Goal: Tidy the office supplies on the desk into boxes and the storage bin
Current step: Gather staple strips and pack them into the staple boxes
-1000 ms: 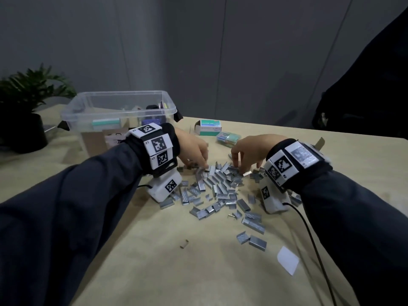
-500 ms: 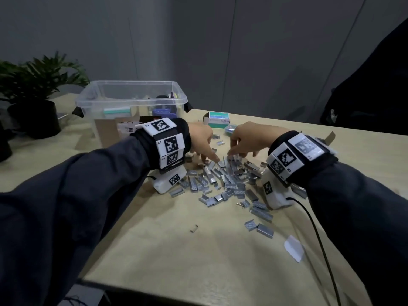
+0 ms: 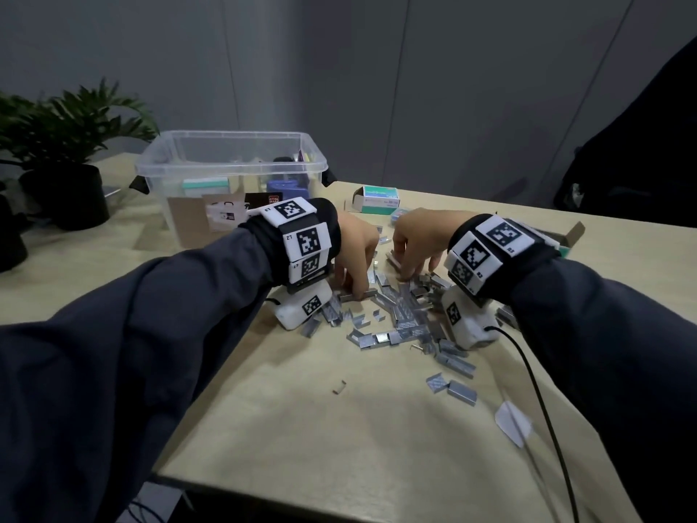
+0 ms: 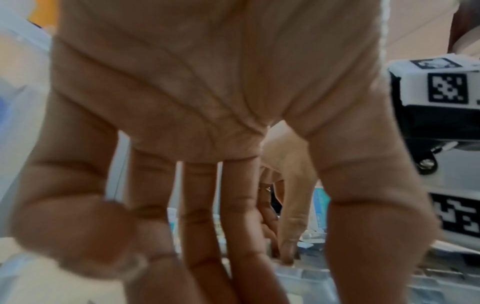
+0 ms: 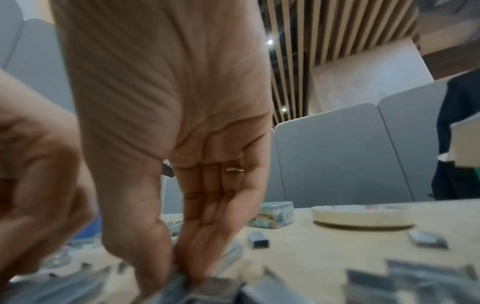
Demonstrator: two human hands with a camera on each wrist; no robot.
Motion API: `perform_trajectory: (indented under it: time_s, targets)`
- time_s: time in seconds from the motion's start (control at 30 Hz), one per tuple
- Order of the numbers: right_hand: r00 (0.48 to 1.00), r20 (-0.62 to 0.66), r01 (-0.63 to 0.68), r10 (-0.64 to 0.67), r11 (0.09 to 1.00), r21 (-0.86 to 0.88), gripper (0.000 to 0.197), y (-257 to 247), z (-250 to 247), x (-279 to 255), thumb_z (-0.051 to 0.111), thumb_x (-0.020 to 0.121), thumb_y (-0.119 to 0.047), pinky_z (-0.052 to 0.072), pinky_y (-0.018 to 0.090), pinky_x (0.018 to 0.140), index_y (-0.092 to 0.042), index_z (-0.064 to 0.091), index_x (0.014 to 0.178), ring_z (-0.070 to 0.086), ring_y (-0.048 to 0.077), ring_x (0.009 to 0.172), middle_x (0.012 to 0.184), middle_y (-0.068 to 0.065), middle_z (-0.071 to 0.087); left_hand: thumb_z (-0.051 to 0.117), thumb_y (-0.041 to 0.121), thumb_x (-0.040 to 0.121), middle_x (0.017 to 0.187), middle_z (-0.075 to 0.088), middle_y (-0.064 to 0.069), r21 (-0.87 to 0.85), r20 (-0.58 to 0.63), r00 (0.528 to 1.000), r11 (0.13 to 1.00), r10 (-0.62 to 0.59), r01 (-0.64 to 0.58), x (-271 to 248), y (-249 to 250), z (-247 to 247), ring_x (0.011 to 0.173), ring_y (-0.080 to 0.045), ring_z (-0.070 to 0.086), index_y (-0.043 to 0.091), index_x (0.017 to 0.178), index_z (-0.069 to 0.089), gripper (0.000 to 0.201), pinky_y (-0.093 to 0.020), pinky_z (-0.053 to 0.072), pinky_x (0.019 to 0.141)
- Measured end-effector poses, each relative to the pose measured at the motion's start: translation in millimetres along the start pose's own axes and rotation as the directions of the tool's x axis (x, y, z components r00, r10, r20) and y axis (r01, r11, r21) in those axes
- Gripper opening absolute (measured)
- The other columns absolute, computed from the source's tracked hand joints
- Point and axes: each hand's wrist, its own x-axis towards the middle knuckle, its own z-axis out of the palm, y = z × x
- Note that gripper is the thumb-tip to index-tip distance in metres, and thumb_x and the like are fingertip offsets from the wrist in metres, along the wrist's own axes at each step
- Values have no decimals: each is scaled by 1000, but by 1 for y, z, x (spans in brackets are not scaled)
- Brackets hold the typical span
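Since the frame a second ago both hands have drawn closer together over the far end of the heap, and the head camera has lifted, so the worktop's near edge now shows. The staples (image 3: 399, 315) lie scattered in short grey strips across the middle of the worktop (image 3: 301, 439), thickest between the two wrists, with a few stray strips and one loose bent staple nearer the person. The left hand (image 3: 356, 254) reaches down into the far left of the heap; in the left wrist view its fingers (image 4: 200, 216) hang fairly straight and slightly parted, tips down among the staples, and whether they pinch a strip cannot be told. The right hand (image 3: 415, 243) comes down just beside it, with its thumb and fingers (image 5: 207, 226) drawn together at the tips, pinching at a staple strip in the heap; the wrist view is blurred there.

Behind the hands stands an open small staple box (image 3: 377, 200), green and white, with a pale wrapped packet just beside it. Left of that sits the clear storage bin (image 3: 226, 145), lid off, already holding boxes and other supplies. A potted plant (image 3: 71, 145) stands at the far left. A small white scrap of paper (image 3: 515, 422) lies near the right forearm, crossed by a black cable. The right wrist view also shows a flat roll of tape (image 5: 361, 216) lying on the worktop further off.
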Motion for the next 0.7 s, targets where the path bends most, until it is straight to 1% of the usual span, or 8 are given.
perform_trajectory:
  time_s: [0.1,0.17,0.23,0.37,0.47,0.53,0.63,0.7]
  targets:
    - [999,-8,40,-39,999,24,16,3,-1,-1,78,81,-17,44,13,49,-10,71,94,67,8,70,84,-1,73,78,23,78,70,68,1,28,0,1000,999,20,-20,0,0,0,49,-1,58,2,96,75,28,-10,45,46]
    - [999,-13,52,-52,999,13,11,4,0,-2,76,83,-19,40,11,46,-12,71,90,66,5,66,74,-5,70,80,27,76,76,70,0,74,17,1000,997,19,-20,1,3,2,58,-5,60,5,95,75,30,-13,47,49]
    - [999,-10,45,-45,998,37,12,7,1,-2,74,85,-22,40,12,48,-11,71,89,67,4,67,71,-6,70,80,29,76,77,69,1,126,11,1000,992,28,-29,1,7,4,63,-9,58,7,94,74,29,-16,46,52]
    - [1000,5,16,-16,997,72,15,15,0,-5,75,85,-25,41,16,54,-12,71,89,68,4,69,72,-7,71,77,28,78,73,67,1,106,1,997,991,77,-77,-2,7,3,59,-7,55,6,91,73,26,-15,44,50]
    - [999,-48,26,-20,993,114,11,21,-2,-8,76,83,-20,42,13,49,-13,70,88,67,3,65,74,-5,72,75,19,82,76,69,-5,-76,31,993,991,115,-112,-6,-8,-6,66,-12,64,4,81,68,17,-22,54,63]
    - [994,-101,63,-48,987,150,6,25,-5,-9,72,85,-13,45,14,49,-13,70,91,67,4,67,81,-1,73,70,12,87,75,69,-9,-231,26,986,961,165,-155,-12,-19,-13,68,-17,68,5,78,60,15,-28,57,68]
    - [989,-89,142,-120,940,312,13,25,-12,-13,60,95,-16,50,17,57,-12,71,101,70,7,76,90,2,75,62,10,93,84,72,-16,-465,-25,977,863,212,-199,-21,-32,-20,76,-26,72,6,84,50,15,-31,58,64]
    - [986,-74,166,-149,854,494,21,23,-19,-20,52,100,-17,54,21,63,-8,71,104,73,12,83,94,6,76,61,8,93,84,70,-21,-586,-107,973,777,206,-229,-23,-35,-21,70,-26,72,6,86,48,14,-27,58,56]
